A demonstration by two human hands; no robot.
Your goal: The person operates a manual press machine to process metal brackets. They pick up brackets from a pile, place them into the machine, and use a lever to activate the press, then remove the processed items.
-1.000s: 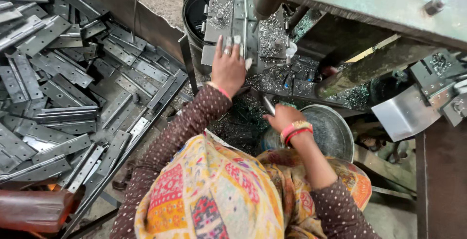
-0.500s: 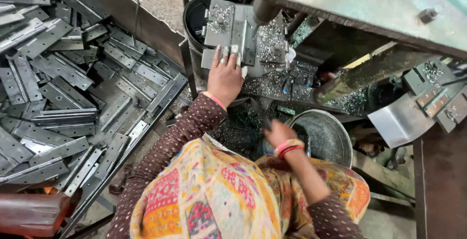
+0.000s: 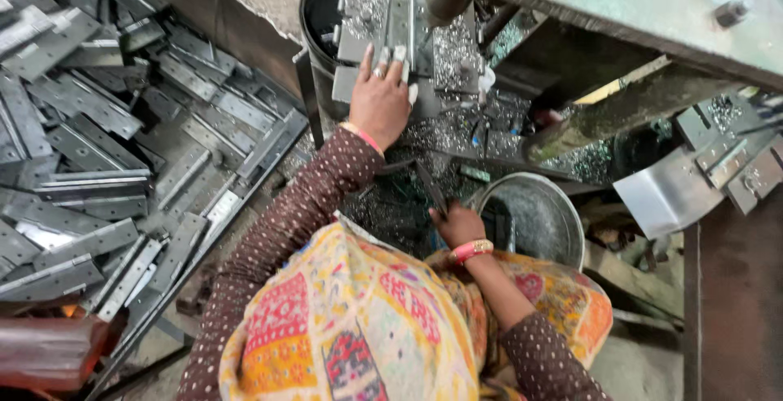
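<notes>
Metal shavings cover the dark work surface (image 3: 457, 136) under a machine, whose grey-green frame (image 3: 652, 1) crosses the top of the view from twelve to three o'clock. At about twelve o'clock a flat grey metal plate piece (image 3: 391, 26) lies on this surface, dusted with shavings. The left hand (image 3: 379, 103) rests on it, fingers spread and pressed flat against the near edge of the plate, a ring on one finger and a pink bangle at the wrist; the grip is open, lying on the metal rather than closed round it.

Near the centre of the view, the right hand (image 3: 458, 225) is closed round the lower end of a thin dark metal strip (image 3: 430, 187), which sticks up and to eleven o'clock from the fist. An orange-and-pink bangle sits on that wrist. Just beside this hand, towards three o'clock, stands a round steel bucket (image 3: 563, 209) with a grey inside.

From nine to eleven o'clock a large heap of long grey hinge-like metal strips (image 3: 106, 148) lies on the floor, many overlapping, held back by a slanted dark metal rail (image 3: 220, 234). A black round bin (image 3: 314, 22) stands behind the plate piece, at about eleven o'clock. At three o'clock a bent shiny metal sheet (image 3: 669, 193) juts out, with small grey blocks beside it. The person wears dotted brown sleeves and a bright patterned yellow cloth (image 3: 351, 327), at six o'clock.
</notes>
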